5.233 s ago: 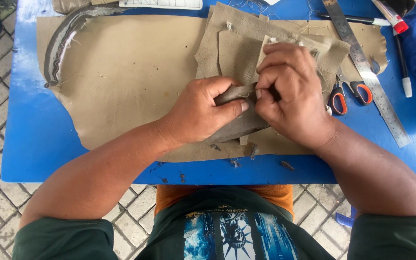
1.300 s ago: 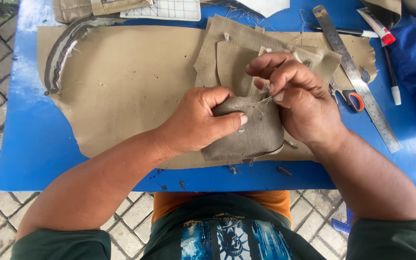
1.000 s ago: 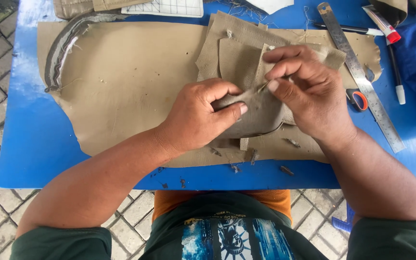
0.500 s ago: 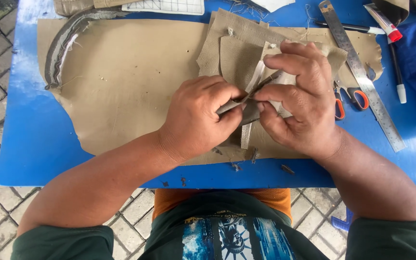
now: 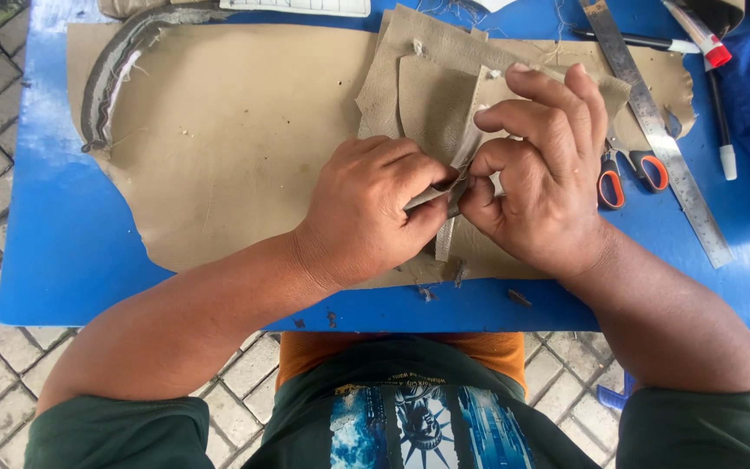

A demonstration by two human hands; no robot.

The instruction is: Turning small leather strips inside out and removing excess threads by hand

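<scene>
Since half a second ago the hands have drawn closer; left hand [image 5: 375, 213] and right hand [image 5: 540, 165] both pinch the narrow grey strip [image 5: 453, 187] at frame centre, over the tan sheet [image 5: 236, 148].

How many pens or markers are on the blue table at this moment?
2. A dark pen lies along the far edge, left of the steel ruler; a white marker with a red band lies right of the ruler. Others may sit out of frame.
</scene>
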